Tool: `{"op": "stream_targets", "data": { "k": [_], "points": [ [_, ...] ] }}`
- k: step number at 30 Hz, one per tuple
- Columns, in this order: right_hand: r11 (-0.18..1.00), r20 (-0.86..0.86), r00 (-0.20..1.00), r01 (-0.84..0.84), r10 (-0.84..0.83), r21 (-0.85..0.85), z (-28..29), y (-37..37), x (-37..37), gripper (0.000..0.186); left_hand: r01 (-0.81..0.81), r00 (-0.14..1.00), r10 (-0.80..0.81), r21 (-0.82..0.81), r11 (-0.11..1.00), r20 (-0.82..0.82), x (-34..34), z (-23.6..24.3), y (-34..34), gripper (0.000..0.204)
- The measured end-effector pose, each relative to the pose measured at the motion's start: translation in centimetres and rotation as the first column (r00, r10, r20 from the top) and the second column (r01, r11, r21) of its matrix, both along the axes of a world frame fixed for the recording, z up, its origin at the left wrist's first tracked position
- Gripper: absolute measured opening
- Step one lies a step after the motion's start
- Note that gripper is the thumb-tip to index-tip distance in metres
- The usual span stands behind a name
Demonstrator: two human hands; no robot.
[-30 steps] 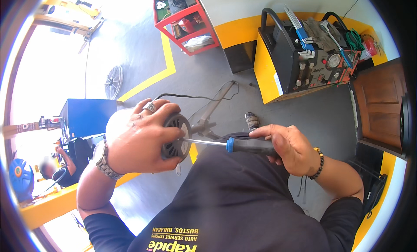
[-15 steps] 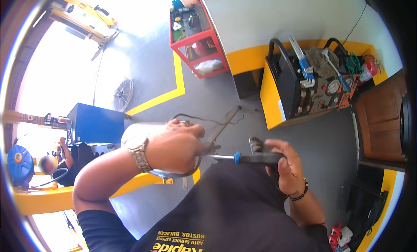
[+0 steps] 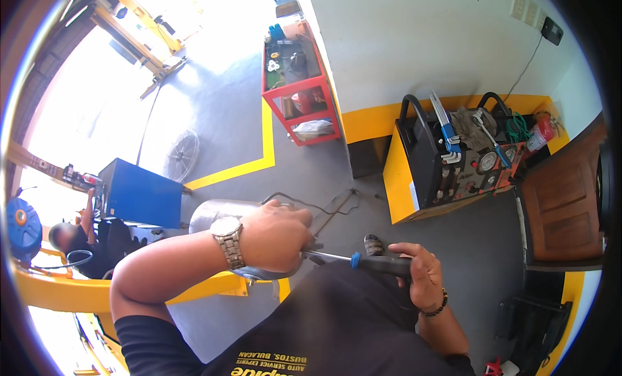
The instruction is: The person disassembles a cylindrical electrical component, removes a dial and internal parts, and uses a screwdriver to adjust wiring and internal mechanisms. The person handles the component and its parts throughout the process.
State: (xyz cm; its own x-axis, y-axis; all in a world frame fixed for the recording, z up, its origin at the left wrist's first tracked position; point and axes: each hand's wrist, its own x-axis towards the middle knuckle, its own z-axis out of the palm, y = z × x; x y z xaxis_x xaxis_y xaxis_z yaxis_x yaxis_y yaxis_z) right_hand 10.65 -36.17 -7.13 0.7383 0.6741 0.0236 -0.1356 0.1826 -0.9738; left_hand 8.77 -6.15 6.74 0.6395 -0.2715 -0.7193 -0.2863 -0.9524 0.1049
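Observation:
My right hand [image 3: 424, 279], with a beaded bracelet at the wrist, holds a screwdriver by its black handle [image 3: 385, 264]; a blue collar sits where the shaft begins. The index finger lies stretched along above the handle. Leftward, the shaft runs to my left hand [image 3: 275, 237], which is closed around something hidden by its fingers. The screwdriver's tip is hard to make out there. Beneath the left hand and wrist shows a shiny silver metal cylinder [image 3: 210, 214]. A metal watch [image 3: 227, 237] is on that wrist.
A black and yellow machine cart [image 3: 405, 175] with tools on top stands ahead right. Beyond are a red shelf cart [image 3: 301, 91] and a blue cabinet [image 3: 142, 193]. Another person [image 3: 97, 246] sits low at the left. A cable [image 3: 334, 201] lies on the floor.
The view has tilted, so the surroundings sit lower in the picture. The screwdriver's handle end now slants slightly downward. Both hands keep their grip.

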Motion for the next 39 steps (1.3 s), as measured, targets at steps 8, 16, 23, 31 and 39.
{"op": "stream_targets", "data": {
  "k": [8,16,23,31,39],
  "points": [
    [0.994,0.217,0.971,0.092,-0.103,0.059,-2.2,-0.2,-0.3,0.053,0.089,0.989,-0.079,-0.077,0.993,0.125,-1.3,-0.8,0.4,0.025],
    [0.998,0.118,0.993,0.026,-0.020,-0.050,-1.1,-1.0,-1.4,0.053,0.039,0.997,-0.038,-0.009,0.999,0.062,-1.6,-0.8,0.1,0.029],
    [0.995,-0.056,0.993,0.103,-0.104,-0.016,-2.6,-0.7,-2.0,0.056,0.143,0.969,-0.137,-0.015,0.990,0.203,-2.0,-1.1,0.5,0.025],
    [0.985,-0.148,0.980,0.146,-0.131,0.092,-3.4,0.2,-1.8,0.057,0.004,0.995,-0.002,-0.018,1.000,0.102,-1.1,-0.9,0.1,0.027],
    [0.957,-0.314,0.946,0.155,-0.073,0.245,-3.0,1.3,-0.6,0.048,-0.039,0.999,0.036,0.082,0.996,0.035,0.0,-0.1,-0.3,0.027]
  ]
}}
